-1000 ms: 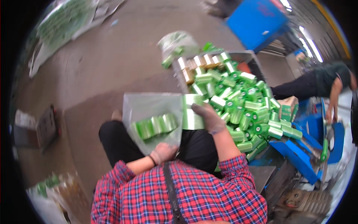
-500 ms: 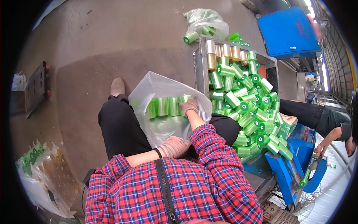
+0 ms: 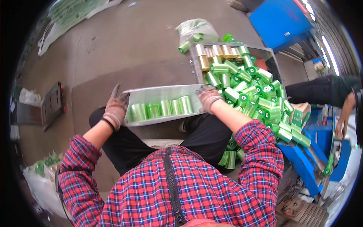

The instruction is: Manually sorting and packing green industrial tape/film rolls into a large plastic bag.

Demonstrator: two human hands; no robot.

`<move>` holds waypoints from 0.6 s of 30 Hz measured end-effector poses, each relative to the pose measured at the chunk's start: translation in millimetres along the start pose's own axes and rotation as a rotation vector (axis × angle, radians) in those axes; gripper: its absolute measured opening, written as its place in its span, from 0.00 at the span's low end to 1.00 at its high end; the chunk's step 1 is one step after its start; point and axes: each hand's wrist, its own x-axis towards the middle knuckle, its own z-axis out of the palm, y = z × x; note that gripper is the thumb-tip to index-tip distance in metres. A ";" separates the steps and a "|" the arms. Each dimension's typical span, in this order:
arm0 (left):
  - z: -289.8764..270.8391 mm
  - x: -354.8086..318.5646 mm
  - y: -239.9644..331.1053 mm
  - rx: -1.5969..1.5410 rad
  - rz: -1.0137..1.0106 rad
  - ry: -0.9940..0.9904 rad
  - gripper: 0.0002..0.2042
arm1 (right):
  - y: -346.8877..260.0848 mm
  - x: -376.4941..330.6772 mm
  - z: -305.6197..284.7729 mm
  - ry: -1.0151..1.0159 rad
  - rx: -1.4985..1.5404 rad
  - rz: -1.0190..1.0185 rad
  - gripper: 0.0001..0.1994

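The bag [image 3: 159, 94] lies between the two hands, in front of the body and over the gap between the knees [image 3: 206, 132]. Its long axis runs left to right, the right end tipped slightly farther from the body. Inside, a row of rolls [image 3: 165, 108] follows the same line, each roll set crosswise to it, side by side. The left hand [image 3: 116, 108] pinches the left end, one finger raised apart from the others; the right hand [image 3: 210, 98] has its fingers bent over the far right corner, gripping the film. Both touch the bag, and neither is clearly nearer the row. Just beyond the right hand stands the crate [image 3: 196, 72], heaped with loose rolls, so that hand is the nearer one to it; the left hand is well apart
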 end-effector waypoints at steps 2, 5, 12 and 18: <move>-2.2 -10.0 -4.8 0.134 0.074 0.071 0.28 | 9.3 -23.9 -14.2 0.230 0.072 -0.074 0.35; -19.4 -24.7 7.2 -0.065 -0.085 0.299 0.30 | 70.5 -76.5 -10.0 0.231 0.495 0.210 0.37; -40.0 -37.0 46.6 -0.669 0.009 0.481 0.18 | 91.4 -194.4 159.7 0.179 0.996 0.702 0.40; -54.3 2.7 85.3 -0.658 0.148 0.439 0.34 | 28.2 -147.9 259.8 0.124 0.441 0.752 0.32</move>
